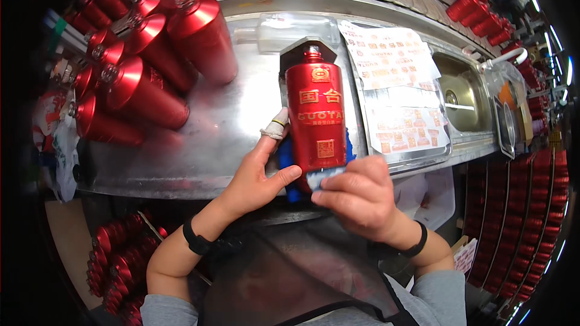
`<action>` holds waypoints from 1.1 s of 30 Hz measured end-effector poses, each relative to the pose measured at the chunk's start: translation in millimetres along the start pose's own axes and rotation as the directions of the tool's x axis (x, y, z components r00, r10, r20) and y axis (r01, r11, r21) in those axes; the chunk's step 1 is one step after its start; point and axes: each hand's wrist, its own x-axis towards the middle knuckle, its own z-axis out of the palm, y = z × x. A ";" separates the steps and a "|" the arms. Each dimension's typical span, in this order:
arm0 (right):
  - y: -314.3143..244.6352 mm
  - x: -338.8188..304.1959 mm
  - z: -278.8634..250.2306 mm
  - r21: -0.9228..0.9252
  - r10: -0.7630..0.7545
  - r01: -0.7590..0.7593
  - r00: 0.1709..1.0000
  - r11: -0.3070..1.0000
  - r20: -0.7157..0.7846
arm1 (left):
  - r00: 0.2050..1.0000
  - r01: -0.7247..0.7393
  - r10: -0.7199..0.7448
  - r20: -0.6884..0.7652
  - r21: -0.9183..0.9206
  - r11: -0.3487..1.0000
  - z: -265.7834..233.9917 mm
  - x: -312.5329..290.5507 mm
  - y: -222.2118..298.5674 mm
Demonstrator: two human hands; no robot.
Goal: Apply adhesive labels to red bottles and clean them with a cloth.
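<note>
A glossy red bottle (315, 111) with gold lettering lies face up, its neck away from me, on a dark holder (291, 55) with blue material (292, 195) under its near end. My left hand (257, 175) grips the bottle's left side, thumb and index finger spread along it. A whitish wrap with a dark band covers that index finger; the other fingers are hidden. My right hand (360, 198) pinches a small flat blue-and-white pad (324, 177) against the bottle's near end. Just right of the bottle are white sheets (396, 78) of red and gold decals.
Several red bottles (148, 93) stand on the metal table (223, 145) at left. A clear bottle (296, 31) lies behind the holder. A metal sink (462, 87) with a white faucet (510, 57) is at right. Racks of red bottles (519, 217) stand below right.
</note>
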 end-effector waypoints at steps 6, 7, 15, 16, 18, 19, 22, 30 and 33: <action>-3.8 7.1 6.4 -0.067 -0.071 0.071 0.997 0.995 0.009 | 0.997 0.075 -0.074 0.008 -0.101 0.992 -3.8 -10.2 0.6; -6.9 6.8 8.9 -0.060 -0.108 0.114 0.989 0.992 0.097 | 0.998 0.062 -0.063 -0.002 -0.098 0.993 -2.8 -10.9 2.1; 6.2 -6.0 -7.6 0.115 0.018 -0.019 1.000 0.993 0.010 | 0.975 -0.214 0.204 0.084 0.582 0.784 -4.9 -9.7 31.0; 6.3 -8.4 -11.0 0.209 0.062 -0.063 0.998 0.976 0.011 | 0.954 -0.291 0.255 0.157 0.697 0.656 -2.5 -6.4 33.9; 14.1 -12.9 -14.3 0.094 0.089 -0.085 0.995 0.992 -0.034 | 0.965 -0.254 0.218 0.143 0.709 0.658 2.5 -0.2 36.2; 15.6 -19.3 -12.5 0.128 0.096 -0.094 0.995 0.987 -0.008 | 0.963 -0.259 0.213 0.163 0.771 0.582 4.7 3.5 38.9; 11.6 -25.8 -14.2 0.174 0.128 -0.129 0.992 0.976 0.017 | 0.953 -0.284 0.234 0.195 0.844 0.456 9.2 14.3 42.3; 9.6 -32.6 -11.7 0.212 0.138 -0.135 0.990 0.968 -0.002 | 0.934 -0.341 0.239 0.267 0.864 0.369 10.7 -0.6 34.4; 16.2 -26.9 -12.3 0.341 0.204 -0.201 0.979 0.918 0.027 | 0.964 -0.262 0.160 0.214 0.878 0.401 -1.8 -18.7 26.7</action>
